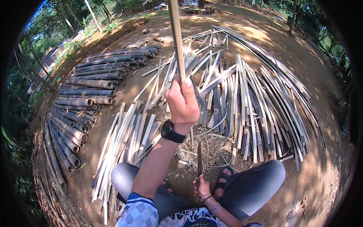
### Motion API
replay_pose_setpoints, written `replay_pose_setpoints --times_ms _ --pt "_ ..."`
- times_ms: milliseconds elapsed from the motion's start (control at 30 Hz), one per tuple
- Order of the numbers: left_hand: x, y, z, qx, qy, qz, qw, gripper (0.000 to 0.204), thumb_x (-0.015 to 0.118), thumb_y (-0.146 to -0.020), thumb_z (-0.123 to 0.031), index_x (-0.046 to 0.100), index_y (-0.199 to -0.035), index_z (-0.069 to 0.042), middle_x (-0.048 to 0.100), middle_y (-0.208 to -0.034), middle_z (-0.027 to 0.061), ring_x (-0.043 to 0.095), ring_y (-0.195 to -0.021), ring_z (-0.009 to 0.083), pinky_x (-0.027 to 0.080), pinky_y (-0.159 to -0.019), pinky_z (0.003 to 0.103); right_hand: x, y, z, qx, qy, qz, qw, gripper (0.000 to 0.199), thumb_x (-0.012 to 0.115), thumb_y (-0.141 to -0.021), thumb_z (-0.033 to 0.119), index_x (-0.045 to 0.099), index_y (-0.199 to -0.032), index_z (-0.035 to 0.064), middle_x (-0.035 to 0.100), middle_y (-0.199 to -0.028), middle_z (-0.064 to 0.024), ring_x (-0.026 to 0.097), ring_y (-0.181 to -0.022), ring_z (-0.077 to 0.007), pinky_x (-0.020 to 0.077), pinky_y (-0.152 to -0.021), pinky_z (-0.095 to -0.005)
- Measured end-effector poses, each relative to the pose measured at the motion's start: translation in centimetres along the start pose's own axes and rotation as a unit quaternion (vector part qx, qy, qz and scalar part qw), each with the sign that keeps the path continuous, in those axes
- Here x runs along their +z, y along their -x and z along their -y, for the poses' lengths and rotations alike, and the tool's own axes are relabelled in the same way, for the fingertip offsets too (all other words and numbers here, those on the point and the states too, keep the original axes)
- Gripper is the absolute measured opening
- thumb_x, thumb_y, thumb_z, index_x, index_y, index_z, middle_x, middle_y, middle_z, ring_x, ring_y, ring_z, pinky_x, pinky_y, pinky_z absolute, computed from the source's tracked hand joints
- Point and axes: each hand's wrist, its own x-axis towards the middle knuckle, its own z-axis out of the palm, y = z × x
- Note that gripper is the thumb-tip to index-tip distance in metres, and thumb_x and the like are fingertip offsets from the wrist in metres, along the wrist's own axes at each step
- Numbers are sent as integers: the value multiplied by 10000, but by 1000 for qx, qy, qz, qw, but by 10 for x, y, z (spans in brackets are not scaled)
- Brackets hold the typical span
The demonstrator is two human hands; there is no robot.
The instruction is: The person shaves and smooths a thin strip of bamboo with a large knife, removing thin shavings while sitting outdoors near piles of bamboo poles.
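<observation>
My left hand (183, 101), with a dark watch on its wrist, is raised in front of me and closed round a long split bamboo strip (177, 41). The strip stands nearly upright, and its upper end runs out of the picture. Lower down, between my bent knees, my right hand (202, 188) grips the handle of a knife (200, 159). Its dark blade points upward and away from me, apart from the raised strip. Pale curled shavings (211, 145) lie on the ground just beyond the blade.
Split bamboo strips fan out in a large pile (261, 113) ahead and to the right. Another strip pile (113, 151) lies by my left knee. Farther left, whole bamboo poles (92, 83) lie in rows on bare earth (249, 32). Trees stand round the edges.
</observation>
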Motion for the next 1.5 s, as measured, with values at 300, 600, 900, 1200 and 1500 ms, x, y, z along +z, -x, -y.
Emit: replay_pose_setpoints --times_ms 300,600,900,1200,1500 --pt "-14 -3 -1 -19 6 1 1000 501 315 -1011 -418 431 -707 -37 389 -534 2 360 -467 91 282 -447 261 38 71 94 -336 -12 138 931 623 254 -985 554 485 -950 -24 409 -518 -44 388 -351 -132 346 -341 -270" --pt "-34 -4 13 -27 25 -46 998 512 318 -1000 -486 365 -686 -84 329 -536 -26 301 -442 67 221 -416 226 -3 -18 -7 -10 -9 -30 999 520 326 -987 492 509 -887 16 422 -507 -57 399 -332 -153 353 -326 -310" --pt "-133 -9 31 -173 225 -65 957 499 310 -968 -573 343 -758 -121 325 -544 1 310 -428 88 289 -408 225 27 21 81 -369 131 52 919 194 651 -893 170 564 -811 17 514 -544 29 456 -413 -52 342 -376 -216" --pt "-271 3 66 -249 300 -202 898 467 420 -952 -522 412 -718 -118 364 -599 -5 330 -479 91 290 -455 228 21 -29 21 -240 168 -32 956 419 649 -880 365 499 -659 42 473 -472 -4 450 -359 -93 335 -342 -274" --pt "-277 -14 17 -219 243 -235 915 465 409 -992 -444 321 -636 -158 267 -490 -45 242 -359 64 197 -335 207 22 -34 24 -331 186 -21 925 367 549 -948 348 541 -781 21 410 -487 23 385 -357 -69 292 -328 -247"
